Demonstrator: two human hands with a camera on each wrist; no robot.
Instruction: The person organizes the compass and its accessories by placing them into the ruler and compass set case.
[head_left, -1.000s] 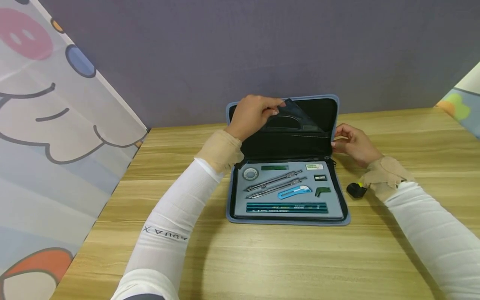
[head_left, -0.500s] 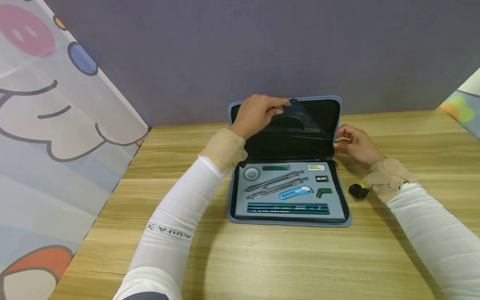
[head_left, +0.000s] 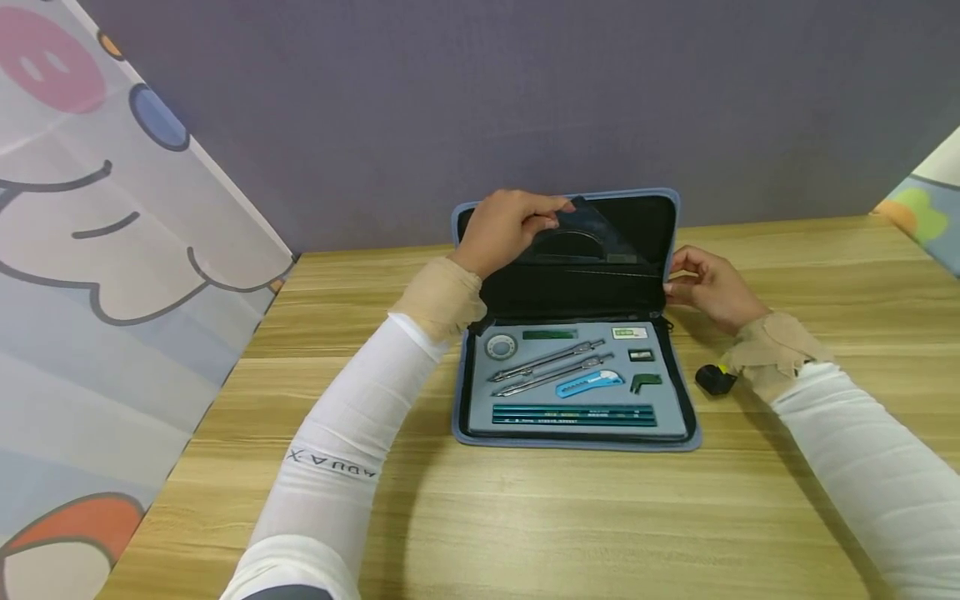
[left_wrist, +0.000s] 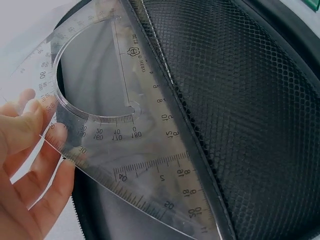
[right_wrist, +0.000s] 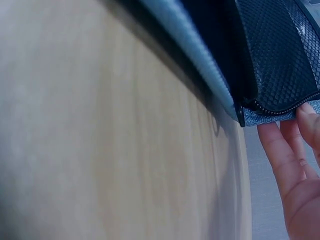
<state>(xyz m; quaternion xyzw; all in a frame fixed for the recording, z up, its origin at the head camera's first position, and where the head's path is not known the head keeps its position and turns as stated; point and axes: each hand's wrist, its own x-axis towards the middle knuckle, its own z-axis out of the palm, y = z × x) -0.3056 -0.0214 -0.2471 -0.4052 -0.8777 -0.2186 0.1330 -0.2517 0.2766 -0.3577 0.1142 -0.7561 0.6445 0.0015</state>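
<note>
A clear triangular set square [left_wrist: 95, 135] with a round protractor cut-out has its lower edge tucked in the black mesh pocket [left_wrist: 240, 105] of a zip case's raised lid [head_left: 652, 215]. My left hand [head_left: 501, 229] pinches the set square's upper edge between thumb and fingers, as the left wrist view shows. My right hand [head_left: 712, 292] pinches the lid's right edge, with the thumb on the zip side and fingers behind. In the case base [head_left: 480, 427] lie two compasses [head_left: 551, 370], a blue cutter [head_left: 590, 383], pencils [head_left: 573, 414], an eraser [head_left: 629, 333] and a sharpener [head_left: 641, 356].
The case stands on a wooden table [head_left: 577, 525] before a grey-purple wall [head_left: 480, 100]. A small black tape measure [head_left: 715, 380] seems to sit beside the case, under the right wrist. A cartoon-print curtain [head_left: 142, 358] borders the table's left side.
</note>
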